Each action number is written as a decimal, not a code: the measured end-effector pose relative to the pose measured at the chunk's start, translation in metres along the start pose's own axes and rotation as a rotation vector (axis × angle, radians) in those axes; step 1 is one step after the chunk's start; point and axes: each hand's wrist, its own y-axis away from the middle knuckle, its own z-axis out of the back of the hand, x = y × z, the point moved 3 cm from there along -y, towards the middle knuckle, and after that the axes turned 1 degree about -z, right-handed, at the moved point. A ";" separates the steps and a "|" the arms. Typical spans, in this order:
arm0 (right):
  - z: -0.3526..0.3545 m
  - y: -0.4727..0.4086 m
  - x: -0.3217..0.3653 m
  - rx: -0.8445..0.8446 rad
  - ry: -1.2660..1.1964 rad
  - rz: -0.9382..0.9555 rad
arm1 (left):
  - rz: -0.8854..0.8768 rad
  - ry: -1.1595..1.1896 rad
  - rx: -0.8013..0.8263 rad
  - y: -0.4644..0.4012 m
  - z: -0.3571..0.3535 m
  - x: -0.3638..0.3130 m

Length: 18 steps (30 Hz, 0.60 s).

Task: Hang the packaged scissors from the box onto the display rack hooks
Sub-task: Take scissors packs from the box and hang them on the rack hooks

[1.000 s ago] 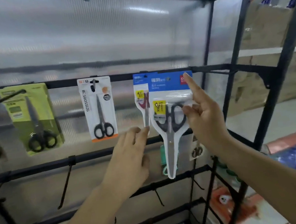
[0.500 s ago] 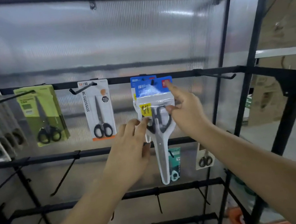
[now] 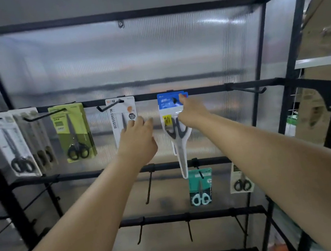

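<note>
A scissors pack with a blue header card (image 3: 169,102) and grey-handled scissors hangs from the top rail (image 3: 148,96) of the black display rack. My right hand (image 3: 192,112) holds this pack near its top. Its index finger reaches up onto the blue header where the hook passes through. My left hand (image 3: 137,142) hovers just left of the pack with loosely bent fingers, holding nothing. It partly covers a white pack marked SCISSORS (image 3: 119,117).
Grey packs (image 3: 9,146) and a green pack (image 3: 73,133) hang further left on the same rail. A bare hook (image 3: 248,90) juts out at the right. A teal pack (image 3: 200,186) and a small pale pack (image 3: 241,178) hang lower. Cardboard boxes (image 3: 322,41) stand beyond the frame.
The blue-headed pack has slid back along the hook to the rail with my right hand. My left hand has come off it and moved left.
</note>
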 end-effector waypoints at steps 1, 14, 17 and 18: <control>-0.003 -0.004 0.000 0.008 0.008 -0.031 | 0.001 -0.007 -0.004 -0.001 0.003 0.000; -0.070 0.085 -0.008 0.187 0.036 0.011 | 0.028 0.138 0.145 0.084 -0.049 0.027; -0.088 0.114 -0.011 0.251 0.066 -0.039 | 0.012 0.174 0.204 0.114 -0.064 0.033; -0.096 0.125 -0.012 0.272 0.067 -0.051 | 0.005 0.186 0.223 0.127 -0.069 0.036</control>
